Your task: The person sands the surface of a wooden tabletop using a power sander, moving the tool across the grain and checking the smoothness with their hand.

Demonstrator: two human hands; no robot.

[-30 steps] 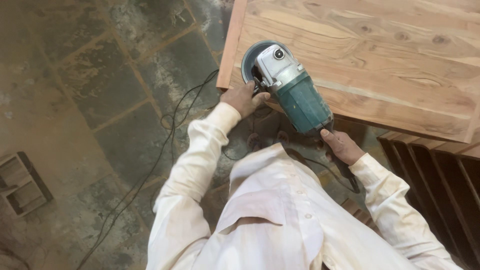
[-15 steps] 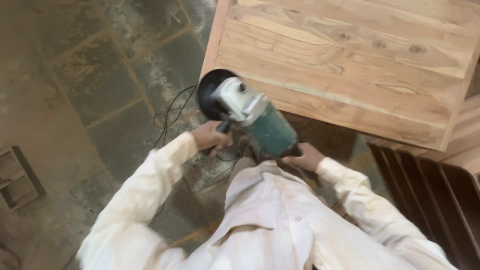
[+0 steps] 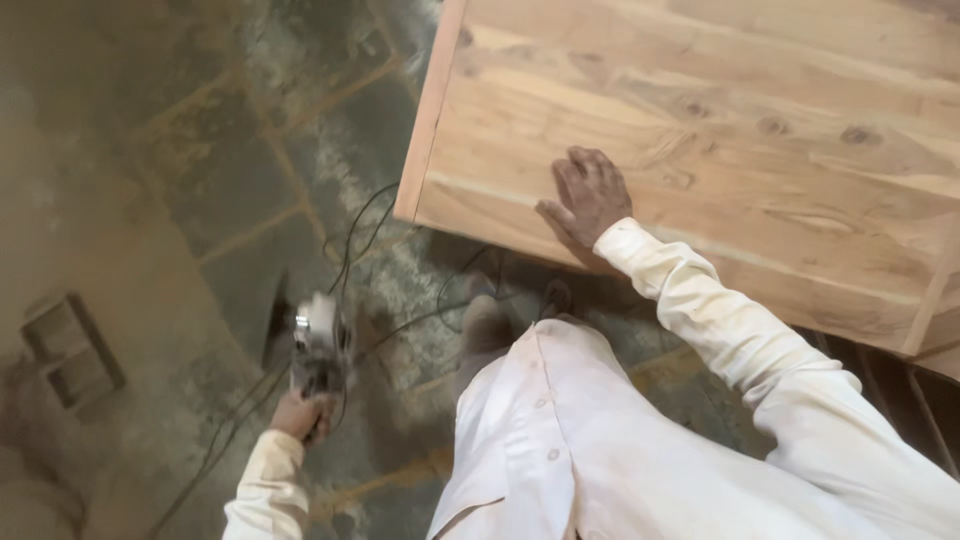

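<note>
Wooden panel (image 3: pixel 760 130) under right hand (image 3: pixel 590 195); left hand (image 3: pixel 300 415) holds one grinder (image 3: pixel 315 345).

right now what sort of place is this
Likely a woodworking shop: a bare wooden panel under the right hand, an angle grinder in the left hand, a dusty stone floor.

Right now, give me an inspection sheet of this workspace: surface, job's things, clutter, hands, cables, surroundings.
Surface: wooden panel, pale with knots and grain, lying flat.
Job's things: angle grinder, blurred, held low over the floor, off the panel.
Clutter: small wooden frame on the floor at the left.
Hands: left hand grips the grinder from below; right hand rests flat, palm down, near the panel's front edge.
Cables: black cables loop across the floor beside the panel's corner and run toward the grinder.
Surroundings: dusty stone floor; dark slatted piece at the right.
</note>
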